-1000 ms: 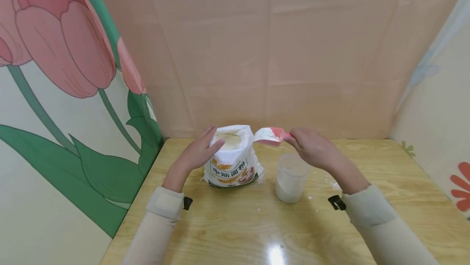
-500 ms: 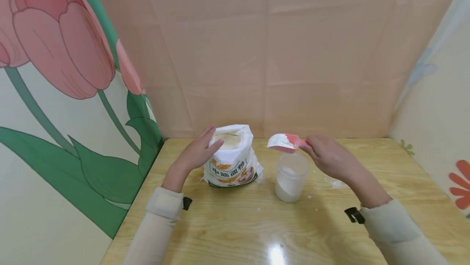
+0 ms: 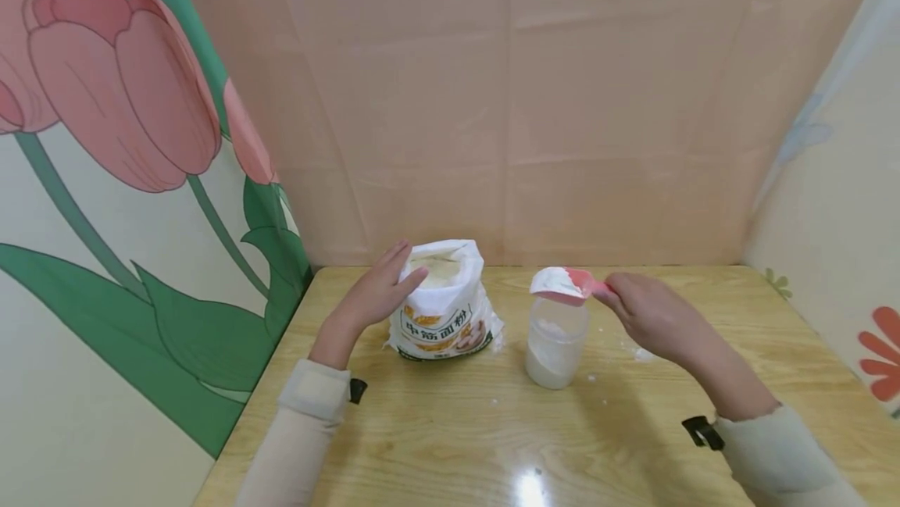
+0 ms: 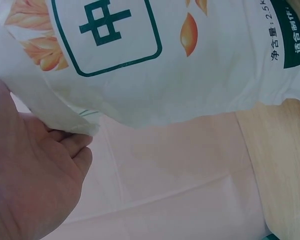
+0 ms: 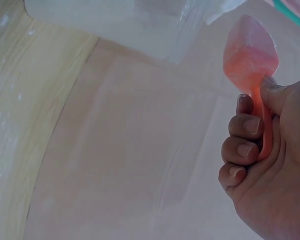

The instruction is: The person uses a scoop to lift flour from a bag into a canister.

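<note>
The left arm point(image 3: 295, 440) reaches from the near left toward the far side, the left wrist point(image 3: 334, 343) bare. The left hand point(image 3: 375, 290) is raised, thumb spread from the fingers, fingertips bent. The right arm point(image 3: 780, 456) slants in from the near right, and the right hand point(image 3: 654, 315) points left, its fingers curled in a firm grip, thumb forward.

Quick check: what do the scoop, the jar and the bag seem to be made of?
Scoop: probably plastic; pink, smooth, seemingly moulded in one piece.
Jar: see-through plastic or glass, can't tell which; powder shows inside.
Bag: matte plastic or paper, judging by its creases.
</note>
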A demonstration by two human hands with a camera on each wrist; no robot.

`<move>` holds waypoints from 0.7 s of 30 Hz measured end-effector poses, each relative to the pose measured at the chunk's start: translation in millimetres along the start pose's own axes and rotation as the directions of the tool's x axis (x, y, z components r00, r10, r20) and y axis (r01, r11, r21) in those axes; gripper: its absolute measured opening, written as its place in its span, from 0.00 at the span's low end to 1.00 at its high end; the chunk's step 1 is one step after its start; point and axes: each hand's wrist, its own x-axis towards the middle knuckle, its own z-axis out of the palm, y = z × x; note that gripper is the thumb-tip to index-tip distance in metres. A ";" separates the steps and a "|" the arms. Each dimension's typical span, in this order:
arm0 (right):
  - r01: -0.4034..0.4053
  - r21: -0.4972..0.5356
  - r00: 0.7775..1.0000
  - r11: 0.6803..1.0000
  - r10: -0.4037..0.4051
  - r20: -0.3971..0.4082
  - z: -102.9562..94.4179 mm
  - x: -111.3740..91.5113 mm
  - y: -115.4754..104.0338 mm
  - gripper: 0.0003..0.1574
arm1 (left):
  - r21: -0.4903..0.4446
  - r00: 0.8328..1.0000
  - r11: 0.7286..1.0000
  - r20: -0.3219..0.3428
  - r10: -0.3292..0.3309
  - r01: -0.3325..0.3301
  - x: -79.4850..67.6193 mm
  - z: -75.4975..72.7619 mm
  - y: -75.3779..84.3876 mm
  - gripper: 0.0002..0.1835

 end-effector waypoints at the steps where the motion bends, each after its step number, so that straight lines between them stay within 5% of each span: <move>1: 0.000 -0.003 1.000 1.000 0.000 -0.001 -0.1 -1.7 1.1 0.20 | 0.003 1.000 1.000 0.002 0.001 -0.001 0.2 0.3 -0.4 0.44; 21: 0.030 -0.069 1.000 0.997 -0.030 -0.003 -1.1 -27.0 18.3 0.17 | 0.003 1.000 1.000 -0.001 -0.007 0.007 0.6 1.7 -0.5 0.44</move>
